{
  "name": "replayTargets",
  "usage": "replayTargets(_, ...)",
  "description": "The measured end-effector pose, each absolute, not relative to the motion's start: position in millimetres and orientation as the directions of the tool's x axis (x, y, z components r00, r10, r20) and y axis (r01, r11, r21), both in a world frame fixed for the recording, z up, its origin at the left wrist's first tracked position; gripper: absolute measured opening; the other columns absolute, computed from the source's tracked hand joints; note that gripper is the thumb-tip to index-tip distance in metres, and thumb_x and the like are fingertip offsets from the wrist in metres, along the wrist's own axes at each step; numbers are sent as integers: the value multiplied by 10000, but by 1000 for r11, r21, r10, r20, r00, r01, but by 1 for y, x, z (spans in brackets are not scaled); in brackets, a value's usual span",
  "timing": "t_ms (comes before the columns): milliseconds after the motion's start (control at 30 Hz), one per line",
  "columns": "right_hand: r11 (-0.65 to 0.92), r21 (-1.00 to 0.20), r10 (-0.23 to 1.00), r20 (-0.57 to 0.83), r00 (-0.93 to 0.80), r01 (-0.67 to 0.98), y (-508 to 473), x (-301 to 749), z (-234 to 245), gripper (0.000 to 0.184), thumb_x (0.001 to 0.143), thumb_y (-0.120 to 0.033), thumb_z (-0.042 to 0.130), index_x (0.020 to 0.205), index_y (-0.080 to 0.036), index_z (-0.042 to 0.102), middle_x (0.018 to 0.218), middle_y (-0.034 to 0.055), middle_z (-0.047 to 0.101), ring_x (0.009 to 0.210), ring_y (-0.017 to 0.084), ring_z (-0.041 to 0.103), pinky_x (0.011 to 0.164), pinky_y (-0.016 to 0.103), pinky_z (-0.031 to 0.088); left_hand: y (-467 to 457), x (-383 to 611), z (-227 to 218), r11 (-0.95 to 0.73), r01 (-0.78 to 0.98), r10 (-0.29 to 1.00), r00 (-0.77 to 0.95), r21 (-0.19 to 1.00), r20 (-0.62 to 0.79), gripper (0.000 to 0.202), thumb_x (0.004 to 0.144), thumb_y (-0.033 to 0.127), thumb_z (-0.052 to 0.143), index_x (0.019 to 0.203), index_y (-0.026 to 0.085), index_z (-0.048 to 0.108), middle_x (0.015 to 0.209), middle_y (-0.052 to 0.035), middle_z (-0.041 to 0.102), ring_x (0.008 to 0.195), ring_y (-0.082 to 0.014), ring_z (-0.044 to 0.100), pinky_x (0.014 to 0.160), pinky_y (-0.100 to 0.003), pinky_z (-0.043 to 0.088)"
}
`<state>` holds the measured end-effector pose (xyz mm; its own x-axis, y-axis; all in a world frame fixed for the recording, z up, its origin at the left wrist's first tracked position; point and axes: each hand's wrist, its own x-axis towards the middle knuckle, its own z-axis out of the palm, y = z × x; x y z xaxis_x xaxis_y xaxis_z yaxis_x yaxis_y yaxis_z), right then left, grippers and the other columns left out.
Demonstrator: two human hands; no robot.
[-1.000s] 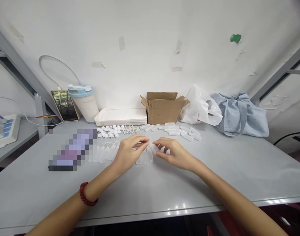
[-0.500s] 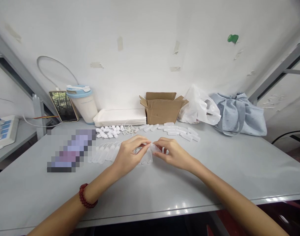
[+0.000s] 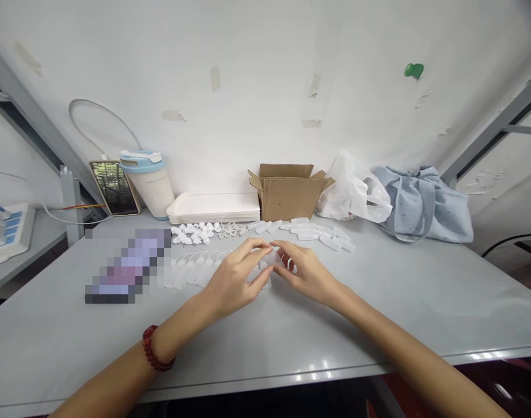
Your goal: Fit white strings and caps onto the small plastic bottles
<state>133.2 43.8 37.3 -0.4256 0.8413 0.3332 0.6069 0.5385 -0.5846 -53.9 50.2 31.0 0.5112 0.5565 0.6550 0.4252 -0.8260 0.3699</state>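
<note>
Above the table (image 3: 291,337), a small translucent plastic sleeve (image 3: 274,258) is between the fingertips of both my hands. My right hand (image 3: 309,270) pinches it from the right, while the thumb and index finger of my left hand (image 3: 234,276) close on its left side. Fingers cover much of its outline. Under and left of my left hand lies a row of similar sleeves (image 3: 190,273) with thin loops at their tops, partly hidden. Behind my hands are small white plastic pieces (image 3: 196,233), a heap of thin cords (image 3: 232,231) and several loose translucent sleeves (image 3: 307,236).
Along the wall stand a phone (image 3: 115,188) on a cable, a lidded cup (image 3: 152,188), stacked white trays (image 3: 215,206), an open cardboard box (image 3: 289,197), a white plastic bag (image 3: 348,186) and a blue cloth bag (image 3: 448,209). A pixelated item (image 3: 130,267) lies at left.
My left fingertips have spread from a tight pinch to a wider hold around the sleeve, thumb lower and index finger above. My right hand stays nearly in place. The view shifts slightly.
</note>
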Motion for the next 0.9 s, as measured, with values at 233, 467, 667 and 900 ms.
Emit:
replayTargets(233,555,-625,831,376,-411,549,46,134,31,400,863,-232,491,1250,-189,400,771,10,582,603,132,537,591,270,470,52,-55,29,-878,478,349,625,12,698,295,844,105,506,1138,80,527,1171,-181,587,1066,-255,577,859,-383,534)
replayTargets(467,509,-709,857,364,-365,489,46,133,35,372,874,-274,476,1231,-183,433,729,3,562,615,135,539,595,279,491,51,-54,30,-884,459,247,610,-82,753,223,814,51,518,1030,70,570,1133,-179,629,965,-226,640,794,-332,569)
replayTargets(667,466,-766,878,340,-336,442,45,132,39,359,868,-256,485,1213,-161,453,718,-2,561,615,122,527,598,261,480,53,-54,29,-899,429,317,502,86,805,265,805,26,530,1058,97,574,1070,-151,654,1005,-201,623,845,-313,554)
replayTargets(900,487,-759,858,321,-402,432,41,130,43,349,864,-235,491,1207,-174,472,750,7,590,638,122,536,589,249,462,51,-51,31,-872,408,439,404,272,803,321,822,39,513,1132,112,549,1090,-139,635,1050,-203,594,914,-355,518)
